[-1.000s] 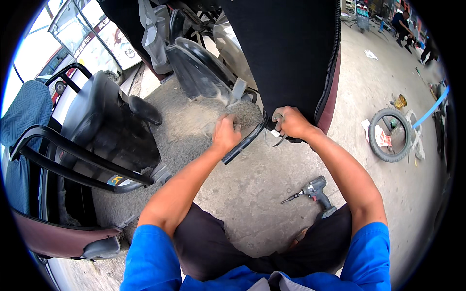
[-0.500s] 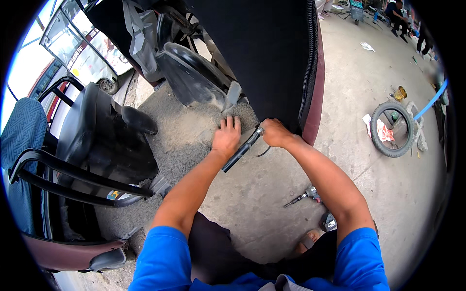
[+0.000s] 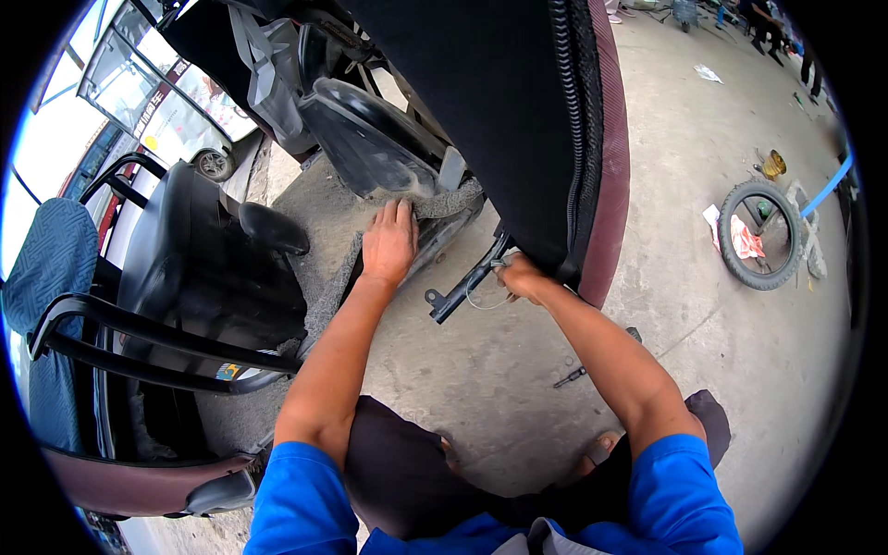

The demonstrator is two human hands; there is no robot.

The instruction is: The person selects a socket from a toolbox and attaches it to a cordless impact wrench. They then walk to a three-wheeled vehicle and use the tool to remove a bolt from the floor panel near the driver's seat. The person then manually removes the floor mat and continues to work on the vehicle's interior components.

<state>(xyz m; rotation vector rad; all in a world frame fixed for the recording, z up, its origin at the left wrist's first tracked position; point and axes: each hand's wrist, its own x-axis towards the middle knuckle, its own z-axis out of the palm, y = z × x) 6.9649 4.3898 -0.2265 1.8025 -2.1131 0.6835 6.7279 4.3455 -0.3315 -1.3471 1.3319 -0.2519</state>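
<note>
Black metal bar, slanting from under the dark panel down-left over the concrete floor, sits just ahead of my right hand. Its lower end w/ the holed tab looks unsupported from up here, so main risk IMO: bar tips or drops, b/c any hold on it would be nr the top only. Thin wire loops btwn bar & hand; it could snag on the bar or get yanked if the two part quickly.

Hands: right one's curled narrow at the bar's upper end, up against the panel's bottom corner. Can't tell if the fingers actually close on bar, wire or panel edge. Left hand lies palm down, fingers nearly straight & side by side, on the grey mat nr its rucked edge. Thumb's hidden, so can't tell if I'm pinching it or just pressing. If that edge springs up, prob. b/c of uneven pressure, it could cover whatever's underneath.

Further out: panel could swing & knock my right wrist if bumped. Power driver, mostly behind my right forearm, lies on the floor nr my foot, poss. kicked if I shift.
</note>
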